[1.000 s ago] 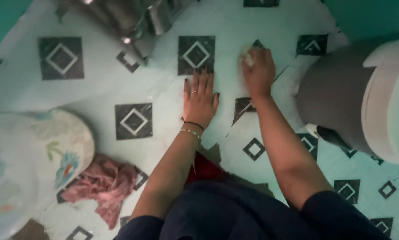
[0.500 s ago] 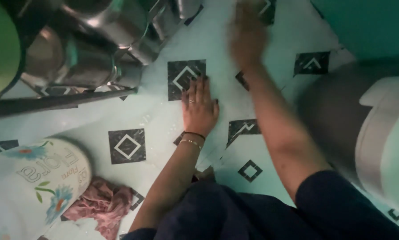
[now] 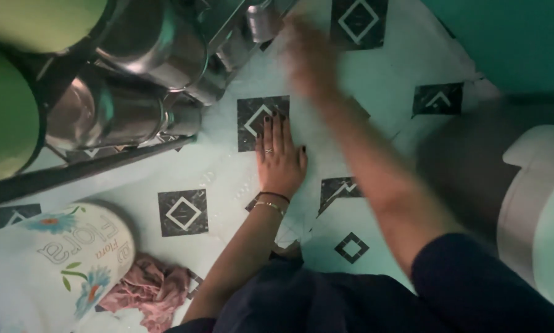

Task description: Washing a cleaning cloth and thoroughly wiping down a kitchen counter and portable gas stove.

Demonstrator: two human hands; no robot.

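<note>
Since a second ago the right hand (image 3: pixel 311 52) has been swept forward, from just beside the left hand (image 3: pixel 281 157) to a spot near the polished steel vessels (image 3: pixel 135 80), which have come into view at the upper left.

Nearest, a crumpled pink cloth (image 3: pixel 150 296) is seen lying untouched beside a white round container with painted flowers (image 3: pixel 55 265). Beyond it, the left hand is pressed flat, fingers spread, on the pale green floor covering with dark diamond-patterned squares (image 3: pixel 376 92), partly over one dark square. Farther off, the right hand is blurred by motion; whether it is closed on anything cannot be told.

A sweeping stroke over the floor covering is judged to be in hand, with the left palm used as a prop. A further stroke would call for clearance from the steel vessels. The covering runs under both hands and looks smooth, with a seam or crease showing near the left wrist.
</note>
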